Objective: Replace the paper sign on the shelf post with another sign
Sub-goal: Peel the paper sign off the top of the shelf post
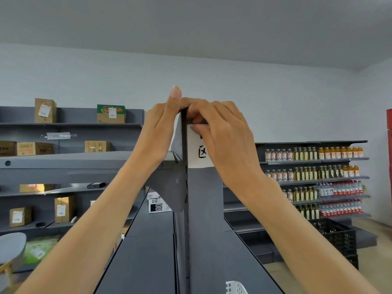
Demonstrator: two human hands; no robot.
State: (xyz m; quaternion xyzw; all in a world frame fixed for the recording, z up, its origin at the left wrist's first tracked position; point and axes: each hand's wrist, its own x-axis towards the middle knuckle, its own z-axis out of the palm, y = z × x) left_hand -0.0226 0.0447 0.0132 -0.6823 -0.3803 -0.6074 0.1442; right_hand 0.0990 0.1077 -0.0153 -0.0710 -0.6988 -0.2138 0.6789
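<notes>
A dark grey shelf post (203,209) rises straight in front of me. Near its top hangs a white paper sign (198,153) with black handwritten characters. My right hand (224,141) lies over the sign's upper part, fingers pressed on its top edge and covering some of the writing. My left hand (161,130) grips the top of the post from the left side, its thumb sticking up above the post. Part of the paper wraps round to the post's left face, beneath that hand.
Grey shelf boards (148,240) run away on both sides of the post. Cardboard boxes (45,110) stand on the wall shelving at left. Rows of bottles (314,153) fill the shelves at right, with a black crate (335,234) below. A white basket (235,287) shows at the bottom edge.
</notes>
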